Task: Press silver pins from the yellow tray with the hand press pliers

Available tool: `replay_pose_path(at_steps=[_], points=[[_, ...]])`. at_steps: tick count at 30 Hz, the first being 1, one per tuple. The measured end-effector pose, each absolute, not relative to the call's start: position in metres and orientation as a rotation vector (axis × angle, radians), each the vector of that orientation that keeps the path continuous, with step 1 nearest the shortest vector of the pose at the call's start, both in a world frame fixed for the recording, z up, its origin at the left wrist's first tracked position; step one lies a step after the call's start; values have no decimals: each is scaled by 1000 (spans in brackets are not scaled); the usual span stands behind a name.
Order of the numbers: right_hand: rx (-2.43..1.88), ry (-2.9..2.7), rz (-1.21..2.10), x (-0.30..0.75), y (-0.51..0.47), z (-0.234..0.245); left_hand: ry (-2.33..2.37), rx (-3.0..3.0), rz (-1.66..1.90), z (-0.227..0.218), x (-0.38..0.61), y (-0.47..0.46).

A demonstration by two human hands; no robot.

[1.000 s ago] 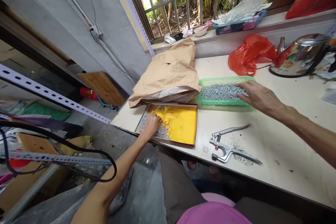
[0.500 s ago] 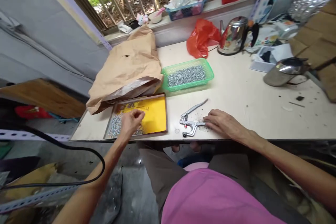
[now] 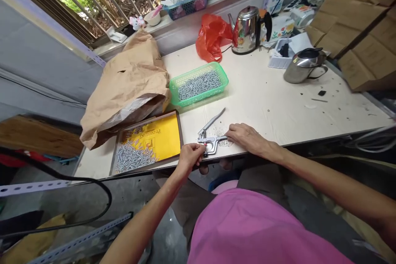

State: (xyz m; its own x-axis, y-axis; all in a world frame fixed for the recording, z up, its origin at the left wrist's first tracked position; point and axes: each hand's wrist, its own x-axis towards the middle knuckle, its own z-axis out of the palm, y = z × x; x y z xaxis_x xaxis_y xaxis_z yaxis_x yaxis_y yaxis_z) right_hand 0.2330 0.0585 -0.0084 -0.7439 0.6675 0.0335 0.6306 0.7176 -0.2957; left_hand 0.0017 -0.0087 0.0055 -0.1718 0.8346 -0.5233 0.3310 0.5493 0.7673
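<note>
The pliers [image 3: 210,142] lie near the counter's [image 3: 278,99] front edge, handles pointing right. The left hand [image 3: 191,157] has its fingers pinched together at the pliers' head, and the right hand's [image 3: 246,138] fingers rest flat over the lower handle.

Bright window daylight, warped edges

Green basket [image 3: 173,86], yellow tray [image 3: 163,142], silver pliers [image 3: 210,140], red bag [image 3: 212,35].
</note>
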Motion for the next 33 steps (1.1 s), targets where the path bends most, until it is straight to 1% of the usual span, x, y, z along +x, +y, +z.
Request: replay_pose_path(at_steps=[5,10,13,16,23,30,33], points=[[-1097,-2770,437,233,59,-7,1773,905,481,9,3,-2],[-1104,-2789,459,235,58,-3,1692,889,314,15,-3,8],[-1035,-2770,476,240,63,-1,1673,903,305,14,-5,8],[-993,-2747,415,242,81,0,1691,897,321,11,-5,5],[-869,-3038,496,224,126,0,1713,884,339,12,-2,2],[-874,-3056,408,218,117,15,1742,888,323,12,-1,-1],[-902,-3058,369,218,110,18,1821,994,270,13,-1,-7]])
